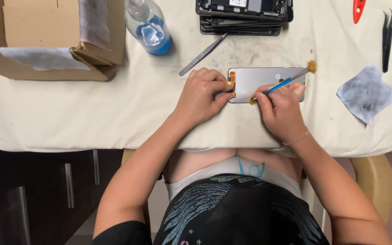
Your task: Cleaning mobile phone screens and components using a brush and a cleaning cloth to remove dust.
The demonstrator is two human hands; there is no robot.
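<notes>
Cream cloth-covered table (pixel 91 113), stained in spots. Grey phone panel (pixel 265 84) lies flat mid-table. Left hand (pixel 201 96) pinches its left end at the orange flex strip (pixel 232 82). Right hand (pixel 281 108) is closed around a blue-handled swab (pixel 281 84), near tip touching the panel's near-left edge. Far side: steel tweezers (pixel 203 54), blue liquid bottle (pixel 148 25), stack of phone frames (pixel 243 16), cardboard box (pixel 51 36). Right: smudged wipe (pixel 366 93), black tweezers (pixel 387 38).

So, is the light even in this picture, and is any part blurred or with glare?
Head view: soft, even light on the cloth, with only faint shadows under the hands; the grey panel shows a dull sheen but no hard glare; the swab and both hands look sharp; the cabinet below is dark.
</notes>
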